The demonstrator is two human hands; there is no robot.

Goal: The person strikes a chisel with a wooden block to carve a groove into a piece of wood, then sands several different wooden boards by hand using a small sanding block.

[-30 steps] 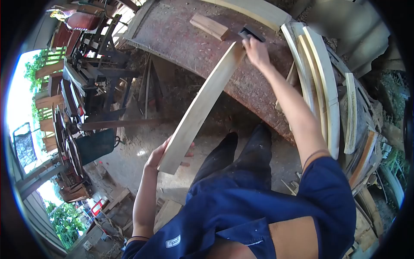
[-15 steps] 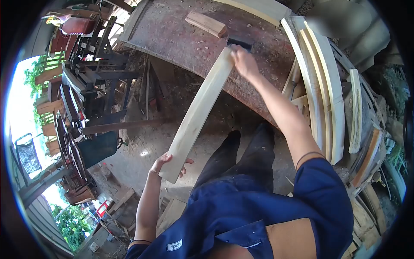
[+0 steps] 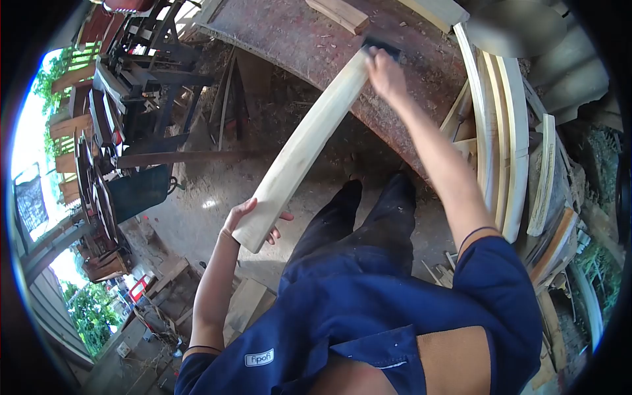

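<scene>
1. Clearly, the pale board (image 3: 303,148) spans the space between the two hands, its lower end at the left hand (image 3: 235,219) and its upper end beside the right hand (image 3: 388,76).
2. From the left fingers, the board runs away from the body and toward the person's right. Its long axis slants across the view, with a slight bow toward the upper left and a broad face turned up.
3. The left hand is partly open around the lower end: thumb along the outer edge, fingertips showing past the opposite edge, the wood lying between them.
4. The right hand is the nearer one to the upper end, its fingers bent in close there. Blur and the dark block (image 3: 390,49) just beyond make it hard to say whether they grip the wood, the block or both, or how far open they are.
5. The upper end reaches over the near edge of the workbench (image 3: 276,39); the lower end is out above the floor (image 3: 187,227), clear of the bench.
6. A short wooden block (image 3: 339,16) lies on the bench to the left of the dark block; curved wooden pieces (image 3: 512,145) stand grouped beyond the right forearm.
</scene>
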